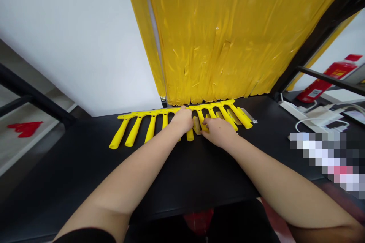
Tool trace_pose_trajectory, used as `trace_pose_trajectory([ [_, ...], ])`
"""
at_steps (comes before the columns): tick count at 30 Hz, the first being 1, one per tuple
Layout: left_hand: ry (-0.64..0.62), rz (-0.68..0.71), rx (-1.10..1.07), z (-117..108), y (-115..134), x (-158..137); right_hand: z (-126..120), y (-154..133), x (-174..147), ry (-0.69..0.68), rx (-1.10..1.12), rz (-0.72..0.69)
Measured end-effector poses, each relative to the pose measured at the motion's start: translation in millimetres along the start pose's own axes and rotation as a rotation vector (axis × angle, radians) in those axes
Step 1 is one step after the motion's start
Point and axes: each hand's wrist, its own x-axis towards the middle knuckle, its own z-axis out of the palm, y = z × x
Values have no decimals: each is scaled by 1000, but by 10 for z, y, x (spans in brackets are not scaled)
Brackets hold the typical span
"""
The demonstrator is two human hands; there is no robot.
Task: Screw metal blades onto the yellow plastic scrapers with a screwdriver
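A row of yellow T-shaped scraper handles lies side by side on the black tabletop, crossbars away from me and grips toward me. My left hand is closed over the crossbar of one handle near the middle of the row; its fingertips are mostly hidden. Just to its right, my right hand has its thumb and curled fingers around the grip of another yellow handle. Thin, flat, shiny plates, such as this plate, lie beneath or between the handles on the right side.
A yellow plastic strip curtain hangs behind the row, beside a white panel. At the right are a black metal frame, a red bottle and a white power strip with cables. A red item lies at far left.
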Motion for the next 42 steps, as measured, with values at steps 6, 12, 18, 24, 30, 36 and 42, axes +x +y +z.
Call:
trace_pose_trajectory([
  [6, 42, 99, -11, -75, -32, -289, 33, 17, 7, 11, 1, -6],
  [12, 0, 218, -11, -79, -18, -654, 57, 36, 30, 1, 8, 3],
  [18, 30, 224, -20, 40, 20, -622, 58, 42, 27, -5, 15, 2],
  [24, 68, 225, -45, 50, -9, -674, 67, 47, 11, 9, 12, -4],
  [30, 143, 227, 41, -1, -264, -884, 44, 49, -5, 12, 11, 0],
  [36, 168, 155, 76, 81, -455, -989, 33, 46, -16, -4, -3, 0],
  [42, 170, 170, 144, 129, -522, -970, 10, 44, -31, -8, -21, -2],
])
